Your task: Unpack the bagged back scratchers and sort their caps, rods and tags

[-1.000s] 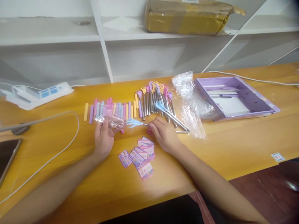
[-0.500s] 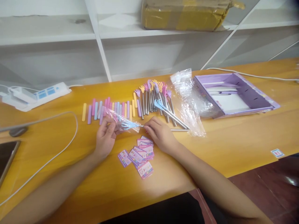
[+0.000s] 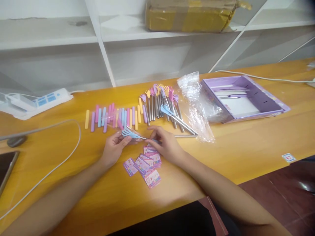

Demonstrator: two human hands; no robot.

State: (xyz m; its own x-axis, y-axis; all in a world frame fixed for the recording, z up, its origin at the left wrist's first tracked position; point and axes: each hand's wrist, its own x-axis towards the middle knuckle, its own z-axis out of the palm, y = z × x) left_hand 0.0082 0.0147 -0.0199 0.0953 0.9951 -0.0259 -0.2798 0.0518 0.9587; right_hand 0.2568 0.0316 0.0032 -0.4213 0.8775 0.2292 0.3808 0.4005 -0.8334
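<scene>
Between my hands is a blue hand-shaped back scratcher [image 3: 131,133], its head covered by a clear plastic sleeve. My left hand [image 3: 113,147] pinches the covered head. The fingers of my right hand [image 3: 166,144] close round its metal rod, which is partly hidden by them. Just beyond lies a bunch of back scratchers [image 3: 157,101] with yellow, pink and purple heads and metal rods. Blue-headed ones [image 3: 180,121] rest across the bunch's right side. Behind my left hand is a row of coloured tubes [image 3: 123,118]. Small printed cards [image 3: 145,165] are heaped below my hands.
Clear plastic bags [image 3: 197,105] lie beside an open purple box [image 3: 228,116] on the right. A white power strip [image 3: 49,101], a cable [image 3: 59,164] and a dark phone-like device [image 3: 7,167] are on the left. A taped carton [image 3: 189,16] sits on the shelf above.
The blue back scratcher's head has shifted slightly left, and my left thumb now presses on it. My right hand has turned, its fingers more raised around the rod. The view has shifted a little.
</scene>
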